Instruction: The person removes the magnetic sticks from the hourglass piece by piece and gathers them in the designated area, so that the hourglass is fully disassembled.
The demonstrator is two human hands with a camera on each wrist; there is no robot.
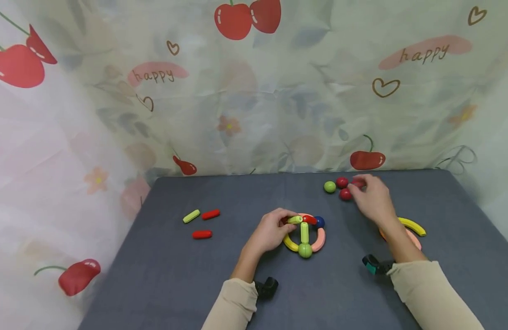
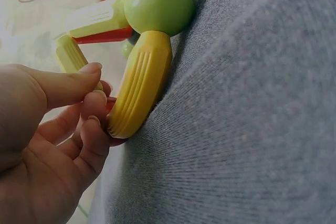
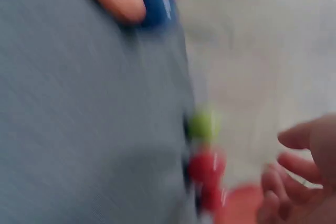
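Observation:
A ring of magnetic building pieces stands on the table, with a green ball, a yellow curved stick, a pink curved stick and a blue ball. Light green sticks rise from it, one from the green ball, meeting a red stick at the top. My left hand pinches a light green stick on the ring's left side. Over at the back right, my right hand reaches beside red balls, fingers loosely bent and apart. One red ball is partly hidden behind its fingers.
Beside the red balls lies another green ball. Two red sticks and a light green stick lie at left. A yellow curved stick and pink curved pieces sit under the right forearm. A printed curtain hangs behind the table.

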